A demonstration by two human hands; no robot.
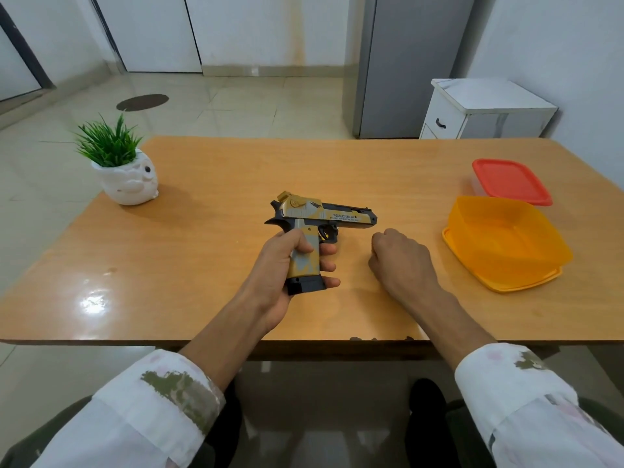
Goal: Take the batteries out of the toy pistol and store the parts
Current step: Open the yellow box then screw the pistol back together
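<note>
While gripped, toy pistol point(324, 216) shows gold—black trim.

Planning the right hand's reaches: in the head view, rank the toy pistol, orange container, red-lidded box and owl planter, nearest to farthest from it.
1. toy pistol, just left of the right hand
2. orange container, to its right
3. red-lidded box, beyond that container
4. owl planter, far left

Small print on the toy pistol point(322, 216) is unreadable
</note>
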